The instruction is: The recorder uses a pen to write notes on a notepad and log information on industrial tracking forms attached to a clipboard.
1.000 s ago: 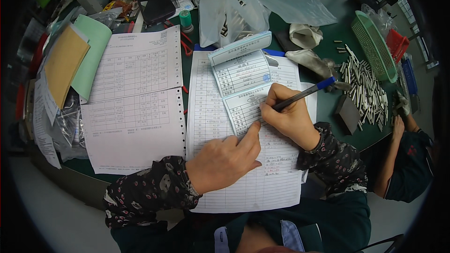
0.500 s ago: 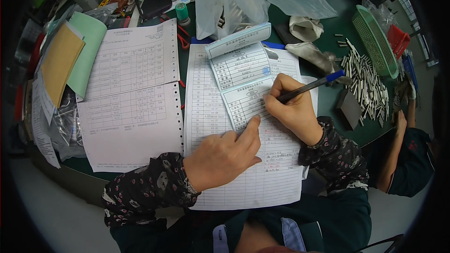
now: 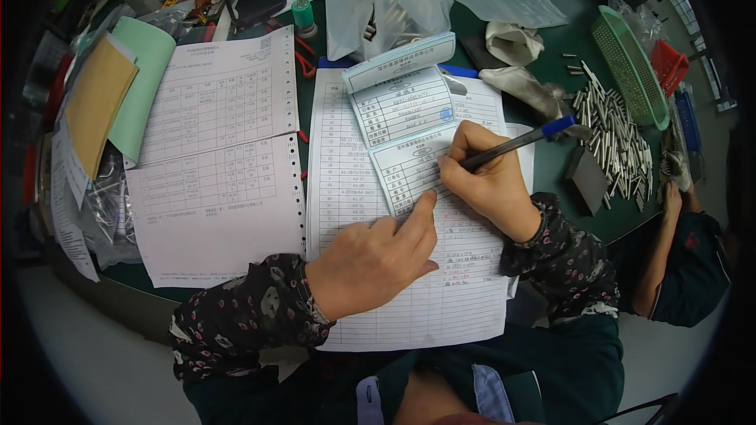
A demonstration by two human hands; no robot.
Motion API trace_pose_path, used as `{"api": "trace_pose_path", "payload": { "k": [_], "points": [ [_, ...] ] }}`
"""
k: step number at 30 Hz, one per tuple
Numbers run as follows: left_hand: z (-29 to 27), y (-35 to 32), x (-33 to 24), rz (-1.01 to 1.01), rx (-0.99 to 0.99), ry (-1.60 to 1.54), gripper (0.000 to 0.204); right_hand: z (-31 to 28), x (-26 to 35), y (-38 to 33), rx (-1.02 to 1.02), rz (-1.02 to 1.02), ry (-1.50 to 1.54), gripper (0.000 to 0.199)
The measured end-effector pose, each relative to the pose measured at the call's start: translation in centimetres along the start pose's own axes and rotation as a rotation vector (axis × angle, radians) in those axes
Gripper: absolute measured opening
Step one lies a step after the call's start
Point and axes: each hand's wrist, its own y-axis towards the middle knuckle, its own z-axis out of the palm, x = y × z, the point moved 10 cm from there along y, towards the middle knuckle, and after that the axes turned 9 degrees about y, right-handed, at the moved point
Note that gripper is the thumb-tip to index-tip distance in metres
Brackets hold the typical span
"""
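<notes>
My right hand (image 3: 490, 181) grips a dark pen (image 3: 516, 143) with a blue cap on its rear end, low over a pale blue label slip (image 3: 405, 177); the pen tip is hidden by my fingers. Against the slip's lower edge rests the stretched forefinger of my left hand (image 3: 374, 256), thumb apart, with nothing held. The slip joins a filled-in one (image 3: 405, 110) above it, and a folded-over strip tops both. Beneath them lies a stack of ruled list sheets (image 3: 370, 307), with blue showing along its top edge.
Printed forms (image 3: 220, 244) lie left, beside green and tan papers. A plastic bag (image 3: 378, 0) of metal parts stands behind. At right are a dark block (image 3: 586, 179), a pile of metal pins (image 3: 614, 142), a green basket (image 3: 628, 67) and another person's arm (image 3: 665, 244).
My right hand and the pen have shifted very slightly left along the slip. The left hand stays in nearly the same place on it.
</notes>
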Motion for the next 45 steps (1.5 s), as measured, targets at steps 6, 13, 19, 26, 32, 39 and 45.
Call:
{"api": "trace_pose_path", "payload": {
  "k": [6,13,19,26,32,39,45],
  "points": [
    [-0.1,0.0,-0.1,0.008,-0.010,0.001,0.035,-0.2,0.0,0.0,-0.010,-0.007,0.032,0.019],
    [-0.2,0.0,0.0,0.000,-0.014,-0.006,0.035,-0.1,0.1,0.0,0.002,-0.012,0.002,0.019],
    [-0.1,0.0,0.0,-0.003,-0.012,-0.016,0.041,-0.5,0.0,0.0,-0.019,0.024,0.033,0.019],
    [-0.2,0.1,-0.1,0.005,-0.007,-0.015,0.035,-0.8,0.2,0.0,-0.043,-0.003,0.001,0.019],
    [-0.3,0.1,0.0,0.003,-0.014,-0.027,0.035,-0.7,0.2,0.1,-0.044,-0.012,-0.018,0.019],
    [-0.4,0.1,0.0,0.005,-0.018,-0.033,0.035,-0.5,0.2,0.1,-0.024,0.001,-0.009,0.019],
    [-0.2,0.1,0.0,0.015,-0.004,-0.014,0.035,-0.9,0.3,0.2,-0.056,-0.012,-0.002,0.019]
  ]
}}
